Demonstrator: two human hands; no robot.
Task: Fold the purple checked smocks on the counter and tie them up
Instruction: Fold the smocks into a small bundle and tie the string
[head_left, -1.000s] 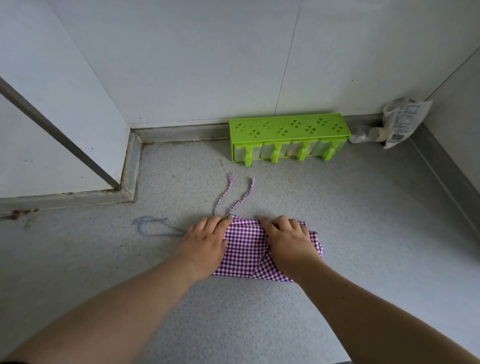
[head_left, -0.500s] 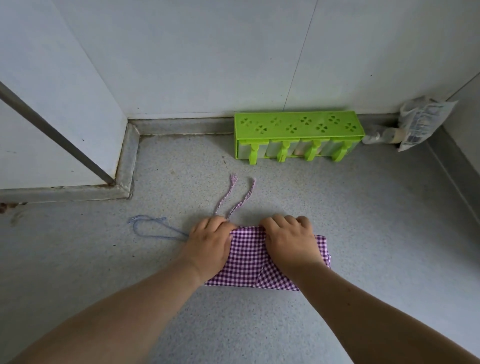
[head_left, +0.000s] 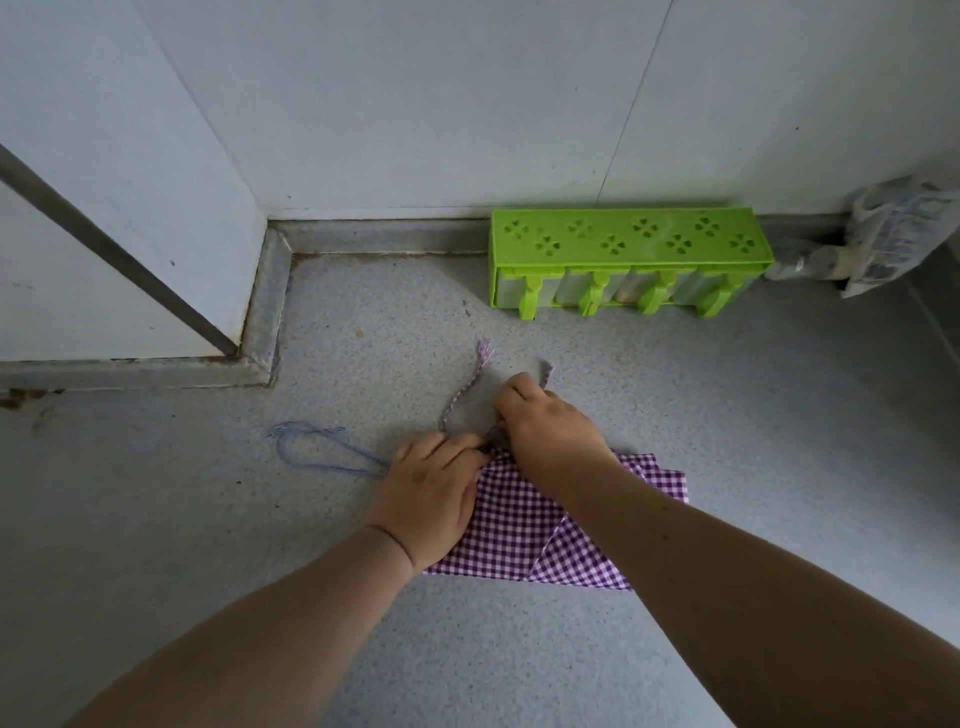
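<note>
A folded purple checked smock (head_left: 524, 525) lies flat on the grey speckled counter (head_left: 208, 519). My left hand (head_left: 431, 493) presses down on its left part with fingers laid forward. My right hand (head_left: 545, 421) has reached past the smock's far edge, its fingers curled round the right tie string (head_left: 545, 373), whose frayed end sticks out beyond the knuckles. The left tie string (head_left: 465, 389) runs free toward the wall. A thin blue-purple cord (head_left: 311, 449) loops on the counter to the left of my left hand.
A green plastic popsicle mould (head_left: 628, 254) stands against the back wall. A crumpled printed bag (head_left: 893, 234) lies in the far right corner. White tiled walls (head_left: 415, 104) close in the counter at the back and left.
My right hand has left the smock and moved forward to take hold of the right tie string. My left hand stays pressing on the cloth.
</note>
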